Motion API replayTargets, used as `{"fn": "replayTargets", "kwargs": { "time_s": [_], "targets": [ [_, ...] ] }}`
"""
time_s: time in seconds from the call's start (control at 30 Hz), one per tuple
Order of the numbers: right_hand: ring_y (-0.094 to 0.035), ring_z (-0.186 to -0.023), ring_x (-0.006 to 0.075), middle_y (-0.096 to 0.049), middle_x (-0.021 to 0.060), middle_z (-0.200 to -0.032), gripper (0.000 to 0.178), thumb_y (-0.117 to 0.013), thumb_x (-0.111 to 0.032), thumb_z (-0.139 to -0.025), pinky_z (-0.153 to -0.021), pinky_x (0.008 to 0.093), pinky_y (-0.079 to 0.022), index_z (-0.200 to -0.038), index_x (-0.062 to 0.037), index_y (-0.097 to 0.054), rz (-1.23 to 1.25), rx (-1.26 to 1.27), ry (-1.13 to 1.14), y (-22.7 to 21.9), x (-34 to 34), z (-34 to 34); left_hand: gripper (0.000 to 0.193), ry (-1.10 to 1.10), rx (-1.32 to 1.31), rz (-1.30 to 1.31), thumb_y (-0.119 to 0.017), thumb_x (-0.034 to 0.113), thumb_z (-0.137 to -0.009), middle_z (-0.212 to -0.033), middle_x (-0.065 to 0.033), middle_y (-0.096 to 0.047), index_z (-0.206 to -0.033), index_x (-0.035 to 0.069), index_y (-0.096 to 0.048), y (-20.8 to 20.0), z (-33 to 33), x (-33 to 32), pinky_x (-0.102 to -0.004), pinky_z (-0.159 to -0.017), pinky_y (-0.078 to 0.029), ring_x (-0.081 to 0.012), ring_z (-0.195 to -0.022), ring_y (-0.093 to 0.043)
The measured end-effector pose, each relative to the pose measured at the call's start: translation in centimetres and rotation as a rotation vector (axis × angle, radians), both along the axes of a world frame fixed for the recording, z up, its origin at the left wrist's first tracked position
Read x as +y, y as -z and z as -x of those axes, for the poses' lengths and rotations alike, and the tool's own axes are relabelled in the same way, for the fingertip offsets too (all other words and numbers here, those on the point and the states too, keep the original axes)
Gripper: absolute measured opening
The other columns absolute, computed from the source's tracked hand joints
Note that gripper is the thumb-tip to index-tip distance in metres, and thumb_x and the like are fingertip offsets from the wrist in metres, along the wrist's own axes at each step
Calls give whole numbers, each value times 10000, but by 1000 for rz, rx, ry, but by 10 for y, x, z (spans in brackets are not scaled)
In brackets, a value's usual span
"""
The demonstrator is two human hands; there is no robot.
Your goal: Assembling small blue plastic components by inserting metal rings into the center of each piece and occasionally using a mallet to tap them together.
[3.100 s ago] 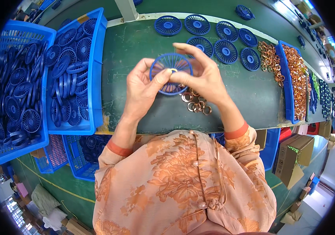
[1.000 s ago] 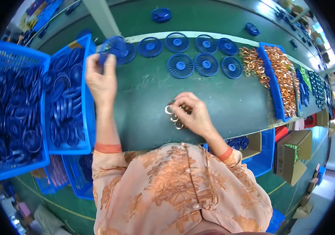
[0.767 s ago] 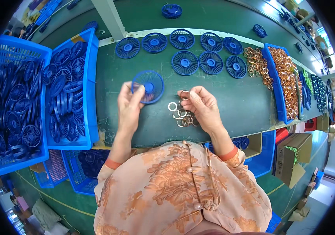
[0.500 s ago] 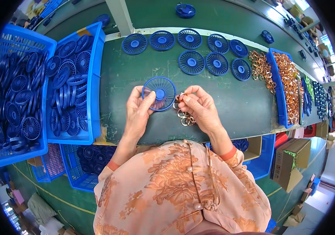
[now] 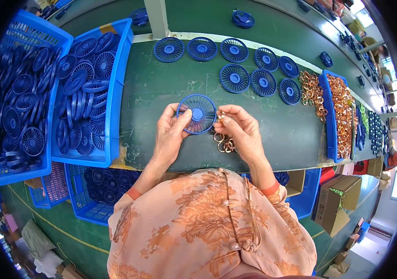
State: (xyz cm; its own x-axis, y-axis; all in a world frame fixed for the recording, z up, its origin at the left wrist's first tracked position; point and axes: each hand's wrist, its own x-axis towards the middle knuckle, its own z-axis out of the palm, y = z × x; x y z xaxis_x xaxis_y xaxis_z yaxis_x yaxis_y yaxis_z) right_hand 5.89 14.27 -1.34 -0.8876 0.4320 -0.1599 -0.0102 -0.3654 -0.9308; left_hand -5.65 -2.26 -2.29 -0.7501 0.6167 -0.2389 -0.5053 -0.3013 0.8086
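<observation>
My left hand point(image 5: 170, 130) is closed on a blue round fan grille point(image 5: 198, 115), thumb on its face near the hub and fingers behind. Thin spokes run from the solid hub out to the rim. Right beside that rim, my right hand point(image 5: 244, 134) pinches a shiny copper-coloured ring point(image 5: 220, 117) between thumb and fingers; whether more than one ring is held, and whether it touches the grille, I cannot tell. Several loose copper rings point(image 5: 226, 146) lie on the green table just below the right fingertips.
Several blue grilles point(image 5: 234, 78) lie in two rows toward the table's far edge. At right, copper rings point(image 5: 311, 88) are heaped beside a blue bin point(image 5: 329, 116) of rings. Two blue crates point(image 5: 114, 93) of grilles stand at left. A white post point(image 5: 157, 18) rises behind.
The view has shifted, so table and crates sit differently in the picture. Both hands keep their grips; the ring in my right fingers shows more plainly by the grille's rim.
</observation>
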Motion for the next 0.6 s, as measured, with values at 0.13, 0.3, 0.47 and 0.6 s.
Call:
{"fn": "replayTargets", "kwargs": {
  "time_s": [0.13,0.3,0.47,0.6],
  "targets": [
    [-722,-956,171,-717,96,-1107,233,-620,-99,-1020,-877,305,-609,-1239,-20,-631,216,48,-56,-6,1,0,163,-9,-11,3,-587,130,-1045,-1064,-122,-691,-1149,20,-526,1,2,-1,-328,-824,-631,-159,-954,-710],
    [-720,-1014,215,-695,119,-1170,257,-621,-114,-1019,-932,314,-604,-1256,-18,-610,460,118,-69,-3,9,1,155,-10,4,24,-571,138,-1051,-1073,-123,-680,-1148,27,-521,1,3,-3,-344,-828,-629,-163,-977,-698],
    [-721,-1028,220,-655,127,-1249,313,-641,-99,-1002,-927,311,-613,-1306,-52,-580,633,180,-81,-10,13,-1,157,-3,-7,16,-569,146,-1054,-1067,-108,-674,-1149,31,-520,1,3,-2,-356,-828,-627,-165,-980,-696],
    [-727,-1012,217,-656,131,-1253,298,-630,-77,-1005,-892,300,-625,-1298,-46,-589,636,223,-191,-6,16,-3,156,3,-11,17,-572,151,-1054,-1065,-95,-669,-1143,34,-522,1,3,-1,-352,-827,-625,-166,-977,-696]
  ]
}}
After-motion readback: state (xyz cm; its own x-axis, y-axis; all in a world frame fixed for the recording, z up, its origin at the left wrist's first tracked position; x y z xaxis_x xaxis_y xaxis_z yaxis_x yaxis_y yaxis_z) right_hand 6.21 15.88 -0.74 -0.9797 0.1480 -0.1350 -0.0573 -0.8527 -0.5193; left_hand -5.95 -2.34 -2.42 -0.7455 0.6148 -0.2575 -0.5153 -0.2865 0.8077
